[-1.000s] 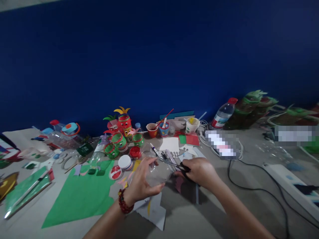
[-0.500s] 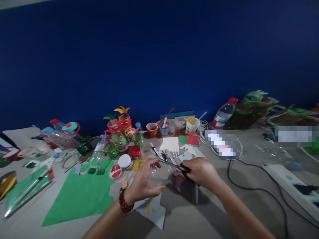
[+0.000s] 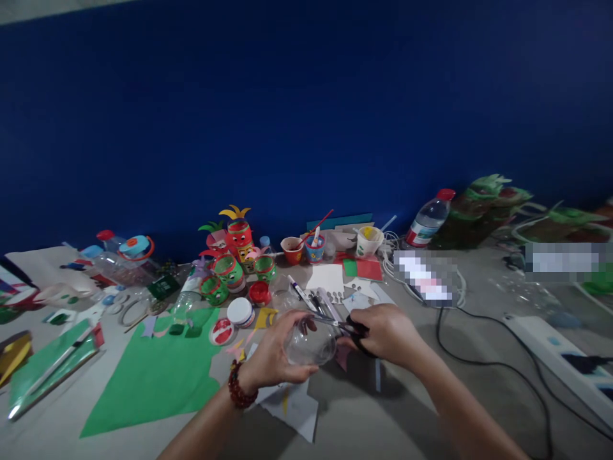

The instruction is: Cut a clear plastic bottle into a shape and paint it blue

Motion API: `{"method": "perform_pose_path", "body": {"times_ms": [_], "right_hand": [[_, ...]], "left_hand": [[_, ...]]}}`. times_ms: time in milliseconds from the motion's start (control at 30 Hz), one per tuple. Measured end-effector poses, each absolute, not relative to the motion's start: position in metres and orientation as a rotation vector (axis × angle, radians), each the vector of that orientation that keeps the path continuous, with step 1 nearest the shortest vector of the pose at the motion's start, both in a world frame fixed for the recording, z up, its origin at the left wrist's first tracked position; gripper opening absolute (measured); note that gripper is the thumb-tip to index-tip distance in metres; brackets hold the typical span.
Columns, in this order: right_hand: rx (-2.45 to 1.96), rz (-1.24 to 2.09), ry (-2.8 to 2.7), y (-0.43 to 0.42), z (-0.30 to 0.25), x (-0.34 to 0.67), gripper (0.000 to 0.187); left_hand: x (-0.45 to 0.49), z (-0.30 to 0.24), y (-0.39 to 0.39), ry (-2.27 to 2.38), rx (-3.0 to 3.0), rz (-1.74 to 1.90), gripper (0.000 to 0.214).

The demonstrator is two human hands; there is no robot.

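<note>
My left hand is wrapped round a clear plastic bottle piece, holding it just above the table. A red bead bracelet sits on that wrist. My right hand grips black-handled scissors; their blades lie against the top edge of the clear piece. Under both hands lie white paper scraps and a pink scrap.
A green paper sheet lies at the left. Painted fruit-faced cups, paint pots, lids, pens and a water bottle stand along the blue wall. Black cables and a white power strip lie at the right.
My left hand has turned the clear piece slightly and brought it closer to the scissors. The scissor blades have closed in on its edge. Little else moved.
</note>
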State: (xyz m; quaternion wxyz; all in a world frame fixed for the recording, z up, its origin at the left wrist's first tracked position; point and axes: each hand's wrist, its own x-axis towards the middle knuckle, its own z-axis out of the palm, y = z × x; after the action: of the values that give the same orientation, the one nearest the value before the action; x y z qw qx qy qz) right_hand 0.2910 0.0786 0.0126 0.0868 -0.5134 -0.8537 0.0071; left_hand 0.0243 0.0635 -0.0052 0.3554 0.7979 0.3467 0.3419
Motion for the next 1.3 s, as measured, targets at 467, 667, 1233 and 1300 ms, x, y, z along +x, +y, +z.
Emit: {"method": "perform_pose_path", "body": {"times_ms": [467,667,1233,1300], "right_hand": [[-1.468,-0.029,-2.574,0.086,-0.001,0.303,0.035],[-1.500,-0.012,-2.549,0.083,0.002,0.296,0.037],[-1.364,0.034,-2.581,0.085,0.000,0.298,0.039],[-1.388,0.017,-2.571,0.086,0.000,0.297,0.039]], "left_hand": [[0.020,-0.018,0.070,0.700,1.867,0.937,0.073],[0.020,-0.017,0.072,0.667,1.809,0.898,0.075],[0.025,-0.027,0.073,0.416,1.473,0.880,0.078],[0.024,-0.029,0.075,0.402,1.457,0.851,0.076]]}}
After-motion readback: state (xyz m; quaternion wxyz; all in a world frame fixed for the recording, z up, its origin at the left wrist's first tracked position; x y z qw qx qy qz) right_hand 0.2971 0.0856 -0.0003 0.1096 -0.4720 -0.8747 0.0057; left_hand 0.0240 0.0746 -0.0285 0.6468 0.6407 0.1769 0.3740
